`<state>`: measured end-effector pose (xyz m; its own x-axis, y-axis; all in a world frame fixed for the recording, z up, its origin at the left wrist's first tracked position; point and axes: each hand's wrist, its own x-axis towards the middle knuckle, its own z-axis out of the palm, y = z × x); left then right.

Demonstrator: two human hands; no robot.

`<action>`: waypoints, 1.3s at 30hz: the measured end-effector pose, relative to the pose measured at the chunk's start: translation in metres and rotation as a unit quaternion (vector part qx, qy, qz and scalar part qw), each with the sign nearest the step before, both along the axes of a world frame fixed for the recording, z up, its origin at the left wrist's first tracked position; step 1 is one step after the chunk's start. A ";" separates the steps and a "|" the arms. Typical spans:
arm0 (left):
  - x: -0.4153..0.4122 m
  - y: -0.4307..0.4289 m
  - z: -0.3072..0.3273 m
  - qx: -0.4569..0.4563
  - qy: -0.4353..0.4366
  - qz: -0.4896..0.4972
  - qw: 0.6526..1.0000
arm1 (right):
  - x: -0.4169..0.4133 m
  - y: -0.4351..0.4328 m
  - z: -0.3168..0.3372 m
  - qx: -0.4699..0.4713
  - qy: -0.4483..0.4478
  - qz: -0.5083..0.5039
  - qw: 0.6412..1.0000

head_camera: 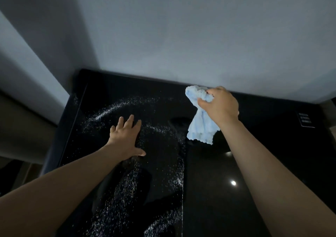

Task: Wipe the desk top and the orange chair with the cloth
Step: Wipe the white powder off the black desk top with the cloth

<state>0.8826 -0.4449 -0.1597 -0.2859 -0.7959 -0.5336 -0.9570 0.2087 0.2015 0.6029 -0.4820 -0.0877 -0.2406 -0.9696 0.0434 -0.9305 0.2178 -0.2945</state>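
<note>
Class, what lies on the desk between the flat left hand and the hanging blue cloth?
Head view: only black desk top sprinkled with white specks, between left hand and cloth.

You face plain grey-white wall (pixel 200 27): bare, matte, meeting far edge of glossy black desk top (pixel 209 191). Room dim. Light cool, brightest on wall at centre-right, fading to shadow toward your left. At your left, darker wall face (pixel 41 36) juts forward, with paler strip (pixel 16 60) beside it. Below that, brownish-beige surface (pixel 21 127), floor or panel, cannot tell which. At your lower right, round lamp glare (pixel 233 183) reflects bright, with fainter one just above it.
</note>
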 end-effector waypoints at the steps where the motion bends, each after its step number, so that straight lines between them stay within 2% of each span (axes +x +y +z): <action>1: 0.000 -0.004 -0.005 0.002 -0.009 0.004 1.000 | -0.002 -0.012 -0.005 0.004 0.001 -0.001 1.000; 13: -0.002 -0.031 -0.035 0.042 -0.049 0.026 0.998 | -0.004 -0.115 -0.070 0.077 0.030 0.018 0.996; 18: -0.003 -0.030 -0.036 0.051 -0.051 0.034 0.997 | -0.002 -0.134 -0.092 0.088 0.077 0.033 0.993; 23: -0.003 -0.032 -0.036 0.060 -0.051 0.033 0.996 | -0.005 -0.140 -0.105 0.075 0.097 0.054 0.991; 26: -0.003 -0.032 -0.035 0.061 -0.052 0.031 0.996 | -0.007 -0.142 -0.106 0.101 0.125 0.057 0.985; 31: -0.003 -0.031 -0.034 0.055 -0.052 0.032 0.997 | -0.007 -0.145 -0.101 0.132 0.117 0.066 0.982; 39: -0.003 -0.030 -0.034 0.047 -0.055 0.029 0.997 | -0.005 -0.120 -0.102 0.096 0.137 0.089 0.982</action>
<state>0.8794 -0.4745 -0.1933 -0.1766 -0.7541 -0.6326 -0.9843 0.1373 0.1111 0.5983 -0.6021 -0.1897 -0.0708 -0.9919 -0.1051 -0.9975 0.0708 0.0037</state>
